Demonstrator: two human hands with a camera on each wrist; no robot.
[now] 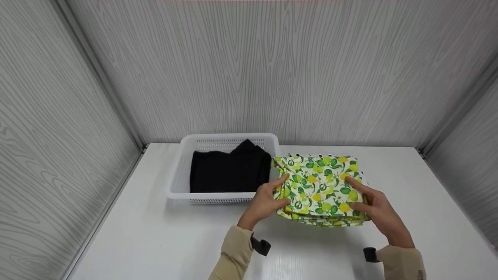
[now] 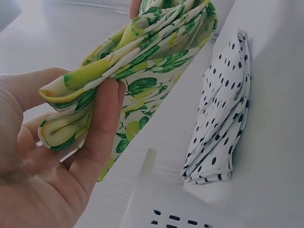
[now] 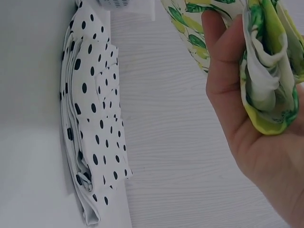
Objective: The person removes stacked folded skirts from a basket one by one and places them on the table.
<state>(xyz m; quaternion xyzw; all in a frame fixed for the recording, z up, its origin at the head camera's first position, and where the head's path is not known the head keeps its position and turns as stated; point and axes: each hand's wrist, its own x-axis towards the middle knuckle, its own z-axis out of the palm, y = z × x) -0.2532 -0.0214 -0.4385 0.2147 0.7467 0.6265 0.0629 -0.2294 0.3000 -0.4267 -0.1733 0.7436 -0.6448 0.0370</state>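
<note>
fabric (image 1: 319,186) printed with lemons and green leaves, folded into a layered rectangle, is held up above the white table (image 1: 163,237), close to the right side of a white perforated basket (image 1: 210,196). the left hand (image 1: 264,204) grips its left edge, the folded layers caught between the digits; the right hand (image 1: 379,206) grasps the opposite edge in a similar way. folded black cloth (image 1: 229,173) lies inside the basket, one corner peaking near the back rim. white dotted cloth (image 2: 218,109), also folded, lies on the table behind the fabric, mostly hidden in the head view but plain in both wrist views.
</note>
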